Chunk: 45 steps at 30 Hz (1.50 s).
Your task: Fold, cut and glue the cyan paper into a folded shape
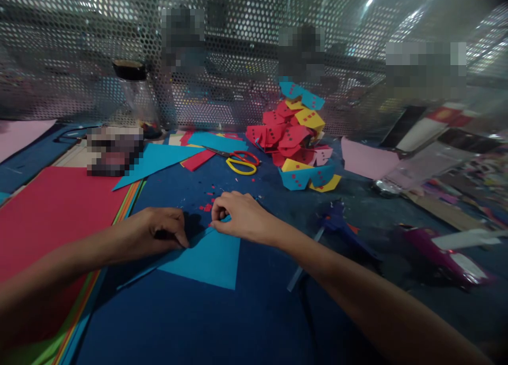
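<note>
A piece of light blue paper point(210, 259) lies on the dark blue table in front of me. My left hand point(169, 230) is closed, thumb and fingertips meeting at the paper's left upper edge. My right hand point(238, 214) has its fingers curled together over the upper right part of the same paper. A bit of red shows by its fingertips, too small to tell whether it is held. Small red paper bits point(207, 207) are scattered just beyond the paper, between the hands. Farther back lie scissors point(242, 163) with red and yellow handles, blades pointing left.
Coloured sheets point(59, 211) are stacked at left, red on top. Folded paper pieces with square dots point(289, 137) form a pile at the back. At right are a blue glue gun point(345, 227) with a clear stick, and a purple device point(440, 254). A jar point(137, 98) stands behind.
</note>
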Each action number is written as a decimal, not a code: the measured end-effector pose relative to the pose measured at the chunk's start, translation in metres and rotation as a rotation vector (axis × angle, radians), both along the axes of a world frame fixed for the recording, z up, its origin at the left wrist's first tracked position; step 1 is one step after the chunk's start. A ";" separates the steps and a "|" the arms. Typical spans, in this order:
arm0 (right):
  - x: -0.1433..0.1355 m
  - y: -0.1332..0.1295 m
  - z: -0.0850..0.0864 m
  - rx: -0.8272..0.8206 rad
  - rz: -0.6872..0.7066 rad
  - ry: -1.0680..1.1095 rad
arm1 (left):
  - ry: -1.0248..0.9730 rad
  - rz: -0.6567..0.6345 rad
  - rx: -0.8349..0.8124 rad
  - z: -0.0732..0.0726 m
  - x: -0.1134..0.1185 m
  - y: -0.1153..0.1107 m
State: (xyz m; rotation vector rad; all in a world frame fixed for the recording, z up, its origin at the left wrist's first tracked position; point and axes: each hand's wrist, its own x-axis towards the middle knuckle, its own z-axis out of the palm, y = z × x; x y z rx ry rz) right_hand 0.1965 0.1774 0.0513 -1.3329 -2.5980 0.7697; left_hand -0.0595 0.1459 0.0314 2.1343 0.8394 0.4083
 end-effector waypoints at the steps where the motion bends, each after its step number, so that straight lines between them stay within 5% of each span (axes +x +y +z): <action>1: 0.000 0.000 0.000 -0.001 -0.001 0.000 | 0.016 0.006 -0.013 0.002 0.000 0.000; 23: 0.000 0.000 0.002 -0.008 0.002 -0.002 | 0.246 -0.034 -0.016 0.020 -0.008 -0.004; 35: 0.000 -0.003 -0.002 0.012 -0.009 0.008 | 0.098 0.043 0.324 -0.005 0.009 -0.007; 45: -0.004 -0.010 -0.003 0.023 0.014 0.056 | 0.134 0.003 0.468 -0.007 0.011 -0.009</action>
